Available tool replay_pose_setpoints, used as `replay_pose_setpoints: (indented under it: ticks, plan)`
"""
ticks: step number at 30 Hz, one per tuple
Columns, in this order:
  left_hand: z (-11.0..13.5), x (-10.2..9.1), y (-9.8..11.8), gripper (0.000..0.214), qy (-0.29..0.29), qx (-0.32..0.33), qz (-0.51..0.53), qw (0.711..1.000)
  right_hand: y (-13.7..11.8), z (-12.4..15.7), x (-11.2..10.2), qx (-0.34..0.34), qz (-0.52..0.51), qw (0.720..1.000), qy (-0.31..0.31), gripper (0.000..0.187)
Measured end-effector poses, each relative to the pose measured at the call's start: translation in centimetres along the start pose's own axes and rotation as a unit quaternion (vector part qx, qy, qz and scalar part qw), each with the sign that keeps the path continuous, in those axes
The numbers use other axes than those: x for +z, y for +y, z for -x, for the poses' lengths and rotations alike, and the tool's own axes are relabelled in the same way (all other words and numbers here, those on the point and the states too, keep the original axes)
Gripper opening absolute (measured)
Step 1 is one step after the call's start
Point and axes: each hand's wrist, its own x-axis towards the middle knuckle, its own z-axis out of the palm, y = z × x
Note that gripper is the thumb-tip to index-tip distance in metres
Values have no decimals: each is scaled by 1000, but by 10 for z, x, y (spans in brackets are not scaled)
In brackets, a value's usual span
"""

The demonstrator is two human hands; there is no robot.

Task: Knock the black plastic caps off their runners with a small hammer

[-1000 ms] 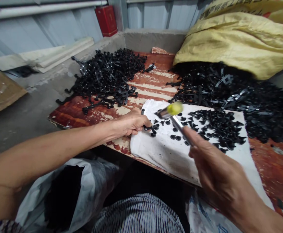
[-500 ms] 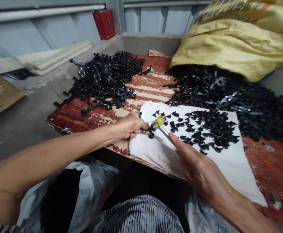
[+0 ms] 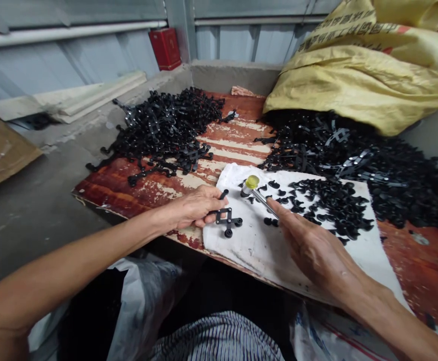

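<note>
My left hand (image 3: 199, 205) pinches a black scissor-like linkage (image 3: 224, 215) with crossed bars, pale rivets and round black ends. The linkage sits over the left edge of a white cloth (image 3: 237, 255). In my right hand (image 3: 297, 225) is a small mallet (image 3: 252, 184) with a metal handle and a yellow face, its index finger stretched along the handle. The mallet's head is over the cloth, right of the linkage and apart from it. Many small black knob-like pieces (image 3: 339, 205) lie on the cloth beyond my right hand.
Piles of black linkages lie at the back left (image 3: 166, 125) and right (image 3: 399, 165) of the worn red board (image 3: 106, 185). A yellow woven sack (image 3: 346, 85) covers part of the right pile. A red box (image 3: 165, 48) stands in the corner; a plastic bag (image 3: 143, 296) hangs below.
The mallet head has lifted away from the linkage, up and slightly right. My left hand has drawn the linkage a little down and left, and its crossed bars now show.
</note>
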Motion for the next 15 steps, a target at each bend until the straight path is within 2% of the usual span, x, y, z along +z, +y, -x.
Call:
replay_pose_setpoints:
  ticks: [4, 8, 12, 15]
  plan:
    - [-1, 3, 0, 16, -16, 10, -2, 1000, 5, -8, -3, 10, -7, 1000, -11, 62]
    - [-4, 4, 3, 22, -2, 14, 11, 1000, 4, -10, -4, 17, -30, 999, -19, 62]
    - [-10, 4, 8, 21, 8, 15, 29, 999, 3, -8, -8, 10, -54, 999, 2, 57]
    - [-15, 5, 11, 20, -11, 10, 6, 1000, 2, -1, -14, 37, -97, 994, 34, 52]
